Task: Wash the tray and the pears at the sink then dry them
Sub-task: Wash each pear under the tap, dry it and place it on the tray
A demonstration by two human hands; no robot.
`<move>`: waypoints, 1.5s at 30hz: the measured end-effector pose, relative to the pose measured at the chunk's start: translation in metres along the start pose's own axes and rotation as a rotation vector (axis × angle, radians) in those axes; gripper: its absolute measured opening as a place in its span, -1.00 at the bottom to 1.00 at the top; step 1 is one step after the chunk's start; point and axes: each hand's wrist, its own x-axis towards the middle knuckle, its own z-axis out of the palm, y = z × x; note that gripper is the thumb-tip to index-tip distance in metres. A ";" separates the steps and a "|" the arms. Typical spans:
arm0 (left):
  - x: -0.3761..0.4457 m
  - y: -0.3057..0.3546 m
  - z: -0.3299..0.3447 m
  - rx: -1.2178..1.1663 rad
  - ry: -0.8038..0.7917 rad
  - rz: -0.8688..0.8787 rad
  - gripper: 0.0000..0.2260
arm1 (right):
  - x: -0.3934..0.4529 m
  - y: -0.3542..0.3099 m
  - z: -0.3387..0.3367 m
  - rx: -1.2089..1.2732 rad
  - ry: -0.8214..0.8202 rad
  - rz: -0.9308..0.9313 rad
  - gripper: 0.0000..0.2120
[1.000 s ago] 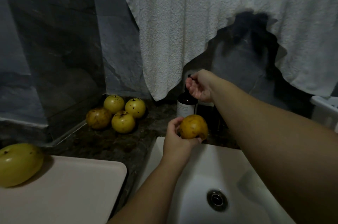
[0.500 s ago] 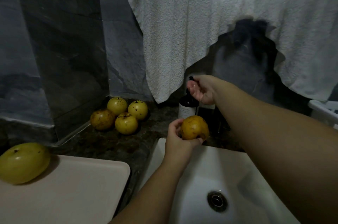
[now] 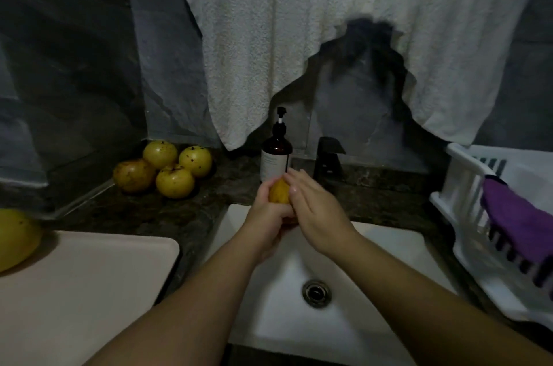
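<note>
**Pear mid-wash over sink, most of job still ahead**

Pear (image 3: 279, 191) held above back edge of sink (image 3: 386, 249), just in front of soap bottle (image 3: 276, 156). Left hand (image 3: 266, 216) curled round it from below/left; right hand (image 3: 314, 210) laid flat against its right side, fingers straight, so both hands together on the one fruit. Looks like soaping or rubbing stage. No water seen running from tap (image 3: 327, 156); can't tell if pear is wet.

Progress, as a guess: early. Four more pears (image 3: 167, 169) bunched at back-left corner of counter (image 3: 191, 216), by the wall; washed or not, can't tell. One more pear (image 3: 16, 238) on tray (image 3: 89, 291) at front-left of counter, touching tray's far-left part. Tray itself not in sink, so prob. unwashed. Drying not begun for anything in view; white towel (image 3: 299, 36) hanging above back of counter.

Containers: sink basin holds nothing but drain (image 3: 316, 294). Tray carries only the one pear. White rack (image 3: 478, 216) at right edge of counter has purple cloth (image 3: 514, 216) draped inside; nothing else made out in it.
</note>
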 end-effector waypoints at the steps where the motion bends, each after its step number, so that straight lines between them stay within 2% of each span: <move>1: -0.002 -0.002 0.002 0.036 -0.015 -0.008 -0.28 | -0.009 0.006 0.002 -0.022 0.001 0.047 -0.53; 5: -0.003 -0.009 0.007 0.243 -0.034 0.042 -0.25 | -0.032 0.027 0.004 0.108 0.032 0.295 -0.36; 9: -0.005 -0.018 0.009 0.587 -0.158 0.072 -0.26 | -0.034 0.034 0.002 0.056 0.093 0.165 -0.45; 10: -0.005 -0.020 0.009 0.651 -0.180 0.076 -0.23 | -0.033 0.038 0.000 0.070 0.106 0.192 -0.49; 13: -0.006 -0.022 0.009 0.730 -0.196 0.072 -0.20 | -0.035 0.045 -0.007 0.282 0.106 0.495 -0.52; 14: -0.007 -0.022 0.009 0.728 -0.192 0.058 -0.20 | -0.038 0.046 -0.006 0.254 0.083 0.506 -0.52; 18: -0.008 -0.025 0.017 0.829 -0.236 0.057 -0.36 | -0.039 0.044 -0.004 0.004 0.109 0.212 -0.60; 21: -0.010 -0.027 0.022 0.742 -0.169 0.031 -0.33 | -0.031 0.050 -0.009 0.281 0.179 0.497 -0.55; 22: -0.009 -0.027 0.022 0.697 -0.122 0.025 -0.33 | -0.034 0.048 -0.007 0.292 0.176 0.524 -0.51; 23: -0.008 -0.027 0.023 0.669 -0.078 0.024 -0.35 | -0.037 0.044 -0.003 0.274 0.151 0.495 -0.51; 24: -0.007 -0.026 0.025 0.671 -0.054 0.031 -0.36 | -0.039 0.044 0.001 0.190 0.144 0.387 -0.53; 26: -0.008 -0.025 0.028 0.766 -0.082 0.085 -0.32 | -0.037 0.040 0.000 0.119 0.237 0.219 -0.64; 28: -0.010 -0.027 0.030 0.840 -0.129 0.118 -0.28 | -0.029 0.046 -0.010 0.296 0.293 0.370 -0.73; 29: -0.011 -0.028 0.029 0.838 -0.129 0.109 -0.29 | -0.028 0.050 -0.012 0.399 0.260 0.490 -0.73; 30: -0.010 -0.028 0.028 0.835 -0.127 0.095 -0.31 | -0.031 0.049 -0.012 0.395 0.214 0.541 -0.69; 32: -0.008 -0.028 0.026 0.855 -0.148 0.072 -0.38 | -0.036 0.047 -0.008 0.207 0.095 0.441 -0.63; 33: -0.007 -0.029 0.025 0.880 -0.179 0.077 -0.41 | -0.037 0.045 -0.008 0.127 0.115 0.356 -0.65; 34: -0.007 -0.029 0.025 0.899 -0.211 0.085 -0.40 | -0.035 0.044 -0.011 0.129 0.161 0.346 -0.69; 37: -0.008 -0.031 0.024 0.827 -0.210 0.072 -0.28 | -0.029 0.049 -0.019 0.437 0.194 0.600 -0.79; 38: -0.008 -0.030 0.024 0.805 -0.190 0.077 -0.29 | -0.031 0.043 -0.017 0.433 0.208 0.621 -0.76; 40: -0.006 -0.031 0.025 0.829 -0.186 0.116 -0.39 | -0.034 0.040 -0.008 0.228 0.215 0.442 -0.71; 41: -0.005 -0.031 0.025 0.866 -0.196 0.156 -0.43 | -0.036 0.037 -0.008 0.142 0.281 0.328 -0.71; 42: -0.006 -0.031 0.026 0.889 -0.209 0.192 -0.41 | -0.034 0.036 -0.012 0.128 0.308 0.323 -0.73; 45: -0.010 -0.031 0.025 0.819 -0.186 0.194 -0.28 | -0.029 0.048 -0.021 0.486 0.254 0.562 -0.72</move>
